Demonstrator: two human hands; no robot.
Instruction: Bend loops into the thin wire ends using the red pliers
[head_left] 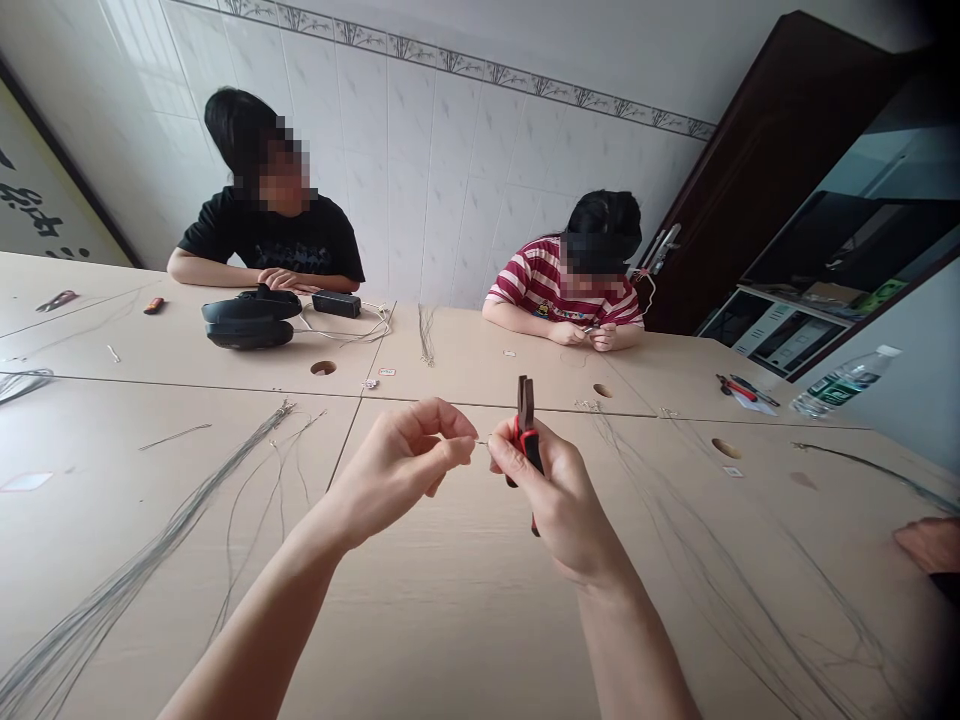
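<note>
My left hand point(412, 455) is pinched at the fingertips over the middle of the table. A short bit of thin dark wire point(482, 443) shows between its fingertips and those of my right hand point(551, 480). Pliers point(528, 415) with red and black handles sit in my right hand, jaws pointing up and away from me. The right thumb and forefinger also pinch at the wire. Most of the wire is hidden by the fingers or too fine to follow. To the left lies a bundle of long grey wires point(202, 500) with small ends gathered at the top.
Two people sit across the table; one holds something small. Loose wires point(675, 530) spread on the right, near another person's hand point(928, 545). A black case point(249, 320), a water bottle point(846, 382), more pliers point(739, 390) and round table holes point(323, 368) are around.
</note>
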